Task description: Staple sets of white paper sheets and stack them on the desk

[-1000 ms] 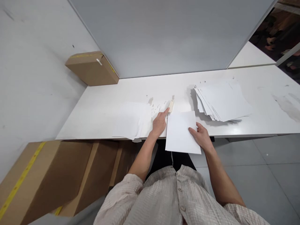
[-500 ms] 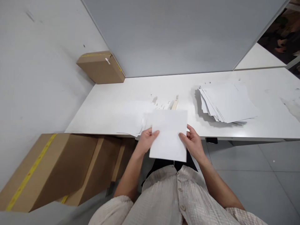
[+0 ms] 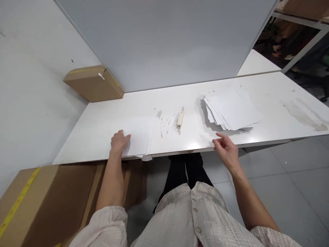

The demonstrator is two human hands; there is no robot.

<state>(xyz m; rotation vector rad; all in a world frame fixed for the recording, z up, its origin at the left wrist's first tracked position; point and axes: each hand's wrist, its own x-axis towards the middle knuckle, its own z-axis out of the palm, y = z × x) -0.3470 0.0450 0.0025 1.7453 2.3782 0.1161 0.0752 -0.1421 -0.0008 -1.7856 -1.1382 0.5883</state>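
At the left, my left hand (image 3: 119, 141) is at the left edge of some white paper sheets (image 3: 138, 137), its thumb lying over the edge. The sheets rest flat near the table's front, and a corner sticks out past the edge. My right hand (image 3: 226, 151) hovers by the front edge, fingers loosely bent and thumb apart, holding nothing. Just beyond it lies a thick, uneven stack of white paper (image 3: 232, 109). Between the two piles rests a small cream stapler (image 3: 180, 119).
The white table (image 3: 272, 113) has scuff marks. A cardboard box (image 3: 95, 84) stands at its back left corner against the wall. Larger cardboard boxes (image 3: 56, 199) are below the table at the left. A grey panel (image 3: 167, 44) rises behind.
The white paper I held with both hands in front of me is now at the left, on the table. My left hand moved left with it; my right hand let go and moved right.
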